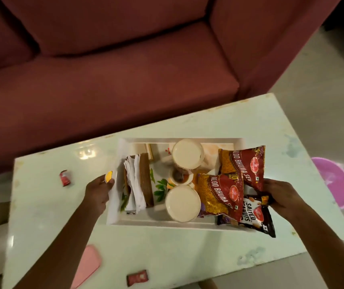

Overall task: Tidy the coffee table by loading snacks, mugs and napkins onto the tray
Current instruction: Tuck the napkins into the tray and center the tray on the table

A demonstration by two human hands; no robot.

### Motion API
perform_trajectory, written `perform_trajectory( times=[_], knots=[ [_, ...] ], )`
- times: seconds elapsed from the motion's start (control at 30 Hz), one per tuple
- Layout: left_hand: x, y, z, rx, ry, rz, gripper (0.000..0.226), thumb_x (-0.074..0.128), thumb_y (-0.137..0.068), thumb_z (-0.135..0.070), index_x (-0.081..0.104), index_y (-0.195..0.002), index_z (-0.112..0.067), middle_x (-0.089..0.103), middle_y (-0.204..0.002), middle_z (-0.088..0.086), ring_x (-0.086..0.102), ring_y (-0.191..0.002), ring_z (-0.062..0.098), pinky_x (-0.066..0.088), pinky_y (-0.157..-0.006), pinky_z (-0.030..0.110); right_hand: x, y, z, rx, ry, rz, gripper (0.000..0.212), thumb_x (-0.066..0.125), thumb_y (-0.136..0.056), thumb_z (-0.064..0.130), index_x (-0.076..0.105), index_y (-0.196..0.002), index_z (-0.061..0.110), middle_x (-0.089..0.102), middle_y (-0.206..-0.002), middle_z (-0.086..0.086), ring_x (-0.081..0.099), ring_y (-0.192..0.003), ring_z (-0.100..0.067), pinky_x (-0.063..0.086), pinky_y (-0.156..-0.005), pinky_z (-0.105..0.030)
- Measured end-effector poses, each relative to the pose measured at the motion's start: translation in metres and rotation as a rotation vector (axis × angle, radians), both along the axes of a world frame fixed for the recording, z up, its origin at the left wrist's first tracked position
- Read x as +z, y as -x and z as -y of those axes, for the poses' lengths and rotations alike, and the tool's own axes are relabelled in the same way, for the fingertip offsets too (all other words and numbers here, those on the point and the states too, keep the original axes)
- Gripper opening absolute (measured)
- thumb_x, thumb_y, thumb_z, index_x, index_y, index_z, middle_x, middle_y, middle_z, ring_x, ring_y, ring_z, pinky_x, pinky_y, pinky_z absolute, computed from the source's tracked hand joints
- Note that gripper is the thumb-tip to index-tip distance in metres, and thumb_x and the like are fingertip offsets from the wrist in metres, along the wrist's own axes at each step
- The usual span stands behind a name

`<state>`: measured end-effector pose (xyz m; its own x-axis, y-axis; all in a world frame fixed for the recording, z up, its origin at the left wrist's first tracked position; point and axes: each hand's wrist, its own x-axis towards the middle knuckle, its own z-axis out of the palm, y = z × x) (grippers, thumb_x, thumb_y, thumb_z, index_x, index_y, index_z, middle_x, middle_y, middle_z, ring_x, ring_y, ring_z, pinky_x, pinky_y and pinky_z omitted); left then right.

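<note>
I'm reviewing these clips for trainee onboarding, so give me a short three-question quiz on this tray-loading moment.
1. True or false: the napkins lie on the left side of the tray.
2. What does the right hand touch? A) a mug B) the snack packets C) the pink phone
3. Fill in: two small red wrappers lie on the ____, off the tray.

Key:
1. True; they sit beside the left hand, which grips the tray's left rim.
2. B; it is at the Salted Peanuts packet, below the two Aloo Bhujia Sev packets.
3. Table; one wrapper is left of the tray, the other wrapper is near the front edge.
</note>
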<state>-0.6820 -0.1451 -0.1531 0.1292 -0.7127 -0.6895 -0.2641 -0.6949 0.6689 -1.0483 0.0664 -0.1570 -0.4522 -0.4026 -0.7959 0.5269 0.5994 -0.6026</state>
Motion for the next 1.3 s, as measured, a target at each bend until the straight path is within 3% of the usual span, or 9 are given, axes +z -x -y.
perform_trajectory(
  times=[0.2, 0.3, 0.47, 0.63, 0.77, 0.9, 1.07, 1.13, 1.3],
  knots=[
    [-0.013, -0.093, -0.027, 0.154, -0.068, -0.035, 0.035, 0.049, -0.09, 0.001, 0.05, -0.125, 0.003, 0.046, -0.1, 0.015, 0.04, -0.068, 0.016, 0.033, -0.062, 0.028, -0.009, -0.064, 0.03, 0.123, -0.047, -0.025, 0.014, 0.059, -0.079, -0.009, 0.068, -0.08, 0.003, 0.071, -0.056, -0.006, 0.066, -0.051, -0.022, 0.05, -0.053, -0.031],
    [-0.024, -0.118, -0.035, 0.194, -0.08, -0.077, 0.036, 0.049, -0.09, 0.001, 0.049, -0.125, 0.004, 0.054, -0.086, 0.011, 0.045, -0.068, 0.016, 0.037, -0.062, 0.027, -0.012, -0.083, 0.042, 0.14, -0.067, -0.041, 0.012, 0.06, -0.078, -0.009, 0.067, -0.087, -0.004, 0.069, -0.063, -0.013, 0.062, -0.054, -0.026, 0.049, -0.047, -0.029],
    [-0.04, -0.136, -0.037, 0.259, -0.092, -0.122, 0.029, 0.049, -0.089, 0.004, 0.054, -0.117, 0.002, 0.066, -0.06, -0.001, 0.061, -0.054, 0.011, 0.049, -0.058, 0.026, -0.021, -0.103, 0.061, 0.172, -0.093, -0.074, 0.024, 0.061, -0.078, -0.009, 0.062, -0.102, -0.009, 0.064, -0.082, -0.018, 0.057, -0.069, -0.034, 0.048, -0.069, -0.041],
    [-0.057, -0.14, -0.03, 0.284, -0.091, -0.14, 0.035, 0.049, -0.089, 0.003, 0.051, -0.124, 0.002, 0.057, -0.081, 0.005, 0.054, -0.07, 0.016, 0.045, -0.068, 0.028, -0.036, -0.112, 0.073, 0.176, -0.112, -0.092, 0.027, 0.061, -0.078, -0.009, 0.062, -0.105, -0.01, 0.063, -0.082, -0.016, 0.058, -0.068, -0.031, 0.049, -0.069, -0.04],
    [-0.067, -0.139, -0.022, 0.281, -0.104, -0.137, 0.035, 0.049, -0.089, 0.002, 0.051, -0.124, 0.0, 0.058, -0.084, 0.004, 0.054, -0.073, 0.015, 0.046, -0.071, 0.028, -0.047, -0.111, 0.079, 0.167, -0.136, -0.099, 0.028, 0.062, -0.078, -0.008, 0.062, -0.107, -0.009, 0.064, -0.085, -0.017, 0.058, -0.072, -0.032, 0.049, -0.079, -0.044],
    [-0.076, -0.137, -0.018, 0.277, -0.121, -0.103, 0.036, 0.052, -0.089, 0.0, 0.053, -0.124, -0.005, 0.053, -0.101, 0.011, 0.046, -0.069, 0.015, 0.04, -0.067, 0.026, -0.053, -0.107, 0.082, 0.167, -0.146, -0.115, 0.028, 0.058, -0.078, -0.012, 0.061, -0.106, -0.009, 0.063, -0.082, -0.015, 0.059, -0.068, -0.03, 0.05, -0.074, -0.041],
    [-0.084, -0.136, -0.02, 0.296, -0.133, -0.089, 0.034, 0.053, -0.088, -0.001, 0.055, -0.121, -0.006, 0.053, -0.085, 0.007, 0.042, -0.067, 0.015, 0.036, -0.064, 0.026, -0.06, -0.103, 0.084, 0.193, -0.168, -0.136, 0.029, 0.055, -0.078, -0.014, 0.061, -0.106, -0.01, 0.063, -0.079, -0.013, 0.058, -0.065, -0.03, 0.048, -0.066, -0.039],
    [-0.086, -0.136, -0.022, 0.306, -0.129, -0.092, 0.034, 0.053, -0.088, 0.001, 0.055, -0.121, -0.006, 0.054, -0.082, 0.004, 0.046, -0.071, 0.015, 0.039, -0.067, 0.027, -0.062, -0.102, 0.084, 0.197, -0.169, -0.134, 0.029, 0.057, -0.078, -0.014, 0.061, -0.106, -0.009, 0.063, -0.08, -0.013, 0.059, -0.066, -0.029, 0.049, -0.065, -0.038],
    [-0.087, -0.132, -0.024, 0.324, -0.135, -0.103, 0.036, 0.053, -0.088, 0.001, 0.052, -0.124, -0.003, 0.056, -0.1, 0.011, 0.048, -0.096, 0.023, 0.041, -0.095, 0.038, -0.066, -0.101, 0.085, 0.197, -0.168, -0.113, 0.029, 0.059, -0.077, -0.012, 0.062, -0.105, -0.008, 0.064, -0.081, -0.013, 0.059, -0.067, -0.029, 0.05, -0.067, -0.039]
  ],
)
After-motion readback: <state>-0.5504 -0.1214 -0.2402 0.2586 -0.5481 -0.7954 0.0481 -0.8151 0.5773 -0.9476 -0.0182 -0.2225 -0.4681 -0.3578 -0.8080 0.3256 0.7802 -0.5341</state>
